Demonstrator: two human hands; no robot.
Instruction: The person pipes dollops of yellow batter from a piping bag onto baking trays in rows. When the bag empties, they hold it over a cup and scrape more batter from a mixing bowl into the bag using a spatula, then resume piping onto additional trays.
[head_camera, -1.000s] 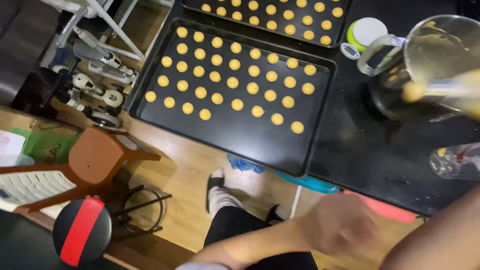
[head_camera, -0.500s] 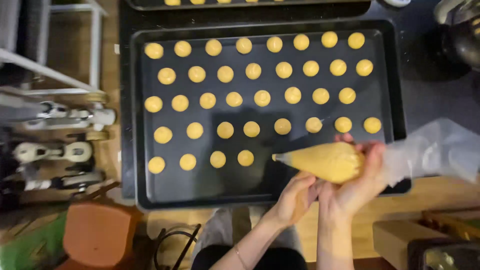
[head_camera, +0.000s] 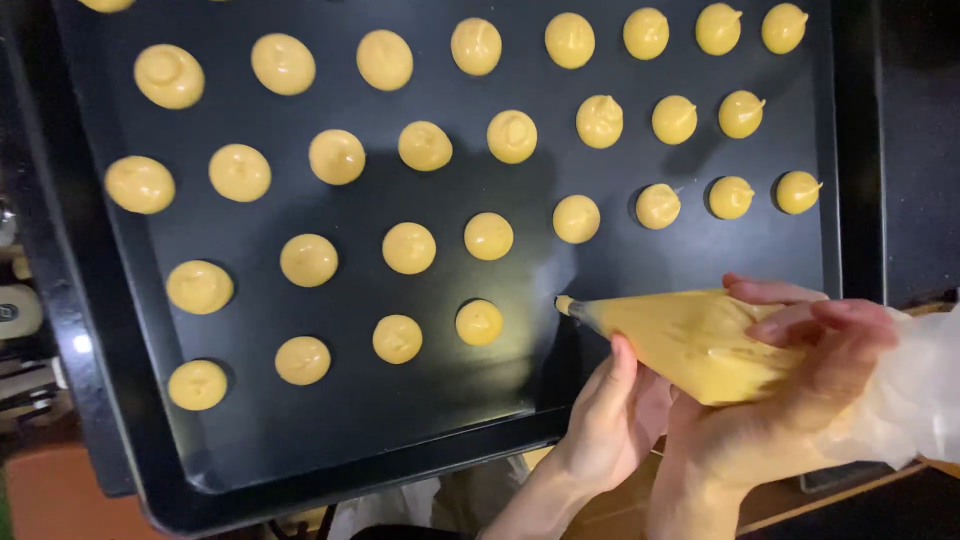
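Nearest, at five o'clock, the right hand is closed around the fat end of a clear piping bag full of yellow batter, fingers curled over the top. Just beside it, at six o'clock, the left hand cups the bag from below, half closed, thumb up along its side. The bag lies nearly level, and its nozzle tip points toward nine o'clock, low over a bare patch of the dark baking tray.

Judging from this, a hard squeeze could make a mound bigger than its neighbours, or a drifting tip could smear into the nearest mound, which sits close at the nozzle's nine o'clock. The loose twisted tail of the bag hangs at four o'clock; batter might back up there if the grip slackens.

Farther off, rows of piped mounds run up to twelve o'clock, well apart from each other. Nothing blocks the bare patch. A second tray's edge shows at three o'clock.
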